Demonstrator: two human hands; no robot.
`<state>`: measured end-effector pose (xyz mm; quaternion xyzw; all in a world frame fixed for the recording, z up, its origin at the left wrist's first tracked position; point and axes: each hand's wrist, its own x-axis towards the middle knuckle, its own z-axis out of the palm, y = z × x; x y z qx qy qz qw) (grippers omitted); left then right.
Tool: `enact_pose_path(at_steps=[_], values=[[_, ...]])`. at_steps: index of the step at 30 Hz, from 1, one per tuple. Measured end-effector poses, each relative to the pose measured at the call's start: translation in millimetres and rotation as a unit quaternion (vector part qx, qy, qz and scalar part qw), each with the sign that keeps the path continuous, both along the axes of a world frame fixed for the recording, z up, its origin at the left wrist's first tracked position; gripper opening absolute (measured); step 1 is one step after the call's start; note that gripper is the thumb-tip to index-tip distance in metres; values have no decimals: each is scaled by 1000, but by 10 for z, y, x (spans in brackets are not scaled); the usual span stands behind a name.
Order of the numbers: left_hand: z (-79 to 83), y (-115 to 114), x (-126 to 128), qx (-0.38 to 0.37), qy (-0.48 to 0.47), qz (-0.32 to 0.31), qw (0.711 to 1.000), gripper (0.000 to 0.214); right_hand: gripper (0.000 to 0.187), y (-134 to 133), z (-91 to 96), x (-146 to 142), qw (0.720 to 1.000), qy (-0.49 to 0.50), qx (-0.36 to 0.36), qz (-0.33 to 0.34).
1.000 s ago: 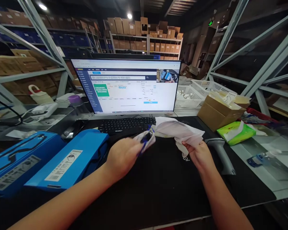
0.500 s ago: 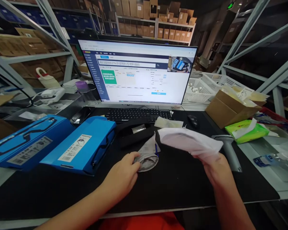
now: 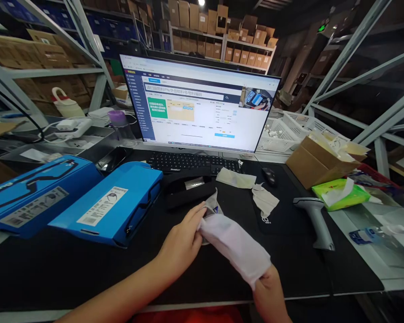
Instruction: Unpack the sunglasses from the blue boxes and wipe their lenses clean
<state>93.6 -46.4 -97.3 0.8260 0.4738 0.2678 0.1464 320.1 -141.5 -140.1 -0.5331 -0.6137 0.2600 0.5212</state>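
A white cloth bag (image 3: 235, 246) stretches between my two hands over the black desk mat. My right hand (image 3: 271, 291) reaches into its near end, and the cloth hides the fingers. A pinkish shape shows faintly through the fabric. My left hand (image 3: 185, 235) is closed in a pinch on the bag's far left end. Behind those fingertips lies a grey pouch (image 3: 218, 204) with a small blue mark, partly covered by the hand and the white cloth. A crumpled off-white cloth piece (image 3: 265, 200) rests on the mat further right.
Two blue boxes (image 3: 111, 202) stand at left. A black case (image 3: 190, 190) lies before the keyboard (image 3: 191, 162) and monitor (image 3: 202, 107). At right are a mouse (image 3: 269, 176), a grey barcode scanner (image 3: 316, 222), a cardboard box (image 3: 309, 163) and a green packet (image 3: 340, 193).
My right hand has brought the white bag left and down toward my left hand. My left hand has shifted from the grey pouch's rim to the bag's end. The off-white cloth piece is now uncovered.
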Motion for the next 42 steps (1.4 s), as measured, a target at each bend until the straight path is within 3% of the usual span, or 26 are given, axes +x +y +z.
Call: enact_pose_path(at_steps=[5, 7, 11, 15, 18, 21, 23, 26, 30, 32, 34, 37, 40, 42], values=[[72, -145, 25, 45, -45, -48, 997, 76, 54, 11, 0, -80, 975, -127, 176, 43], [74, -172, 48, 45, -53, -62, 996, 81, 49, 21, 44, -151, 976, -115, 180, 40], [43, -202, 87, 59, -93, -83, 990, 80, 37, 42, 74, -322, 987, -93, 123, -46], [12, -237, 86, 80, -98, -112, 986, 79, 40, 85, 85, -378, 963, -173, 184, -92], [20, -259, 51, 94, -94, -157, 979, 80, 46, 151, 163, -349, 935, -267, 222, -75], [61, -291, 15, 105, -76, -242, 962, 80, 44, 226, 253, -349, 914, -336, 226, -23], [87, -320, -5, 108, -62, -289, 949, 79, 42, 270, 283, -377, 908, -354, 222, -32], [63, -380, -45, 110, -60, -317, 940, 77, 47, 331, 282, -411, 934, -306, 182, -34], [-145, -507, -134, 115, -96, -263, 953, 64, 26, 422, 266, -352, 967, -228, 83, 83], [-267, -577, -195, 50, -142, -190, 970, 57, 27, 455, 285, -286, 964, -245, 60, 81], [-341, -625, -257, -61, -173, -127, 975, 54, 27, 466, 338, -212, 954, -293, 17, 64], [-340, -620, -330, -207, -127, -102, 965, 32, 23, 454, 465, -80, 925, -349, -88, 122], [-296, -536, -383, -288, -75, -110, 948, 8, 32, 450, 533, 136, 904, -280, -168, 277], [-294, -467, -417, -290, -70, -115, 947, 9, 45, 466, 498, 335, 917, -169, -196, 302]])
